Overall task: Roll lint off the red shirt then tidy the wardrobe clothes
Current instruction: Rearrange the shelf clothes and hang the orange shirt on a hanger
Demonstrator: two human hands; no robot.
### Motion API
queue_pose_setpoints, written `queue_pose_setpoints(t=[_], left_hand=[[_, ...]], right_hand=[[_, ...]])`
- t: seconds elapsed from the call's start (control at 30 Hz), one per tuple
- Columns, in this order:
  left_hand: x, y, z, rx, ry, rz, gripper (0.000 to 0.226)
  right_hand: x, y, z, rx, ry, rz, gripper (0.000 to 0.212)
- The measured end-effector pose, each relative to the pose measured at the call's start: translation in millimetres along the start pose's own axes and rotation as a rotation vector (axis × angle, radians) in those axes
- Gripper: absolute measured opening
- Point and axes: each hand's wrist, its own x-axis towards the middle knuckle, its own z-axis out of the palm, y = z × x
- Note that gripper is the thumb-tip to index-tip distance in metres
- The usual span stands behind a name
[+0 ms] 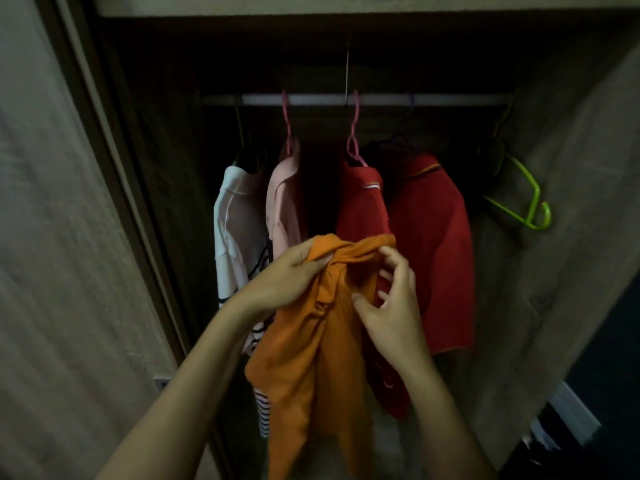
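Observation:
An orange garment (304, 348) hangs bunched in front of the open wardrobe. My left hand (287, 275) grips its upper left part. My right hand (391, 299) pinches the twisted top edge and the cloth below with fingers spread. Behind it, two red shirts hang on the rail (381, 98): one (360, 209) on a pink hanger, the other (433, 244) to its right. A pale pink shirt (284, 202) and a white striped garment (235, 230) hang to the left. No lint roller is in view.
An empty green hanger (523, 199) hangs at the right end by the wardrobe's side wall (571, 202). The wardrobe door (69, 237) stands at the left. A shelf (311, 8) runs above the rail. Dark objects lie at the floor, lower right.

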Motion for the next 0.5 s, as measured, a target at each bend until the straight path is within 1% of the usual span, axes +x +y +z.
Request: queue_pose_setpoints(t=[0.1,0.13,0.17,0.2,0.27,0.3,0.33,0.43,0.5], left_hand=[[2,8,-1,-0.079,0.023,-0.002,0.023],[2,9,-2,-0.108,0.041,0.001,0.023],[2,9,-4,-0.124,0.055,0.014,0.025],[2,9,-6,-0.121,0.050,0.031,0.027],[1,11,-12,-0.037,-0.017,0.062,0.039],[1,12,-14,0.009,-0.043,0.072,0.050],[1,13,-17,0.040,-0.044,0.075,0.057],[1,12,-22,0.121,-0.019,0.084,0.065],[0,6,-16,0.267,-0.015,0.090,0.088]], right_hand=[[9,6,-4,0.090,0.016,0.053,0.104],[11,7,-5,0.118,-0.002,0.064,0.107],[13,8,-6,0.149,-0.043,0.062,0.104],[14,7,-8,0.185,-0.101,0.044,0.092],[20,1,-9,0.230,-0.219,-0.007,0.047],[23,-4,-8,0.222,-0.243,-0.021,0.028],[26,-8,-8,0.208,-0.242,-0.029,0.018],[37,-18,-5,0.183,-0.204,-0.016,0.004],[44,-25,0,0.107,-0.206,-0.041,0.010]])
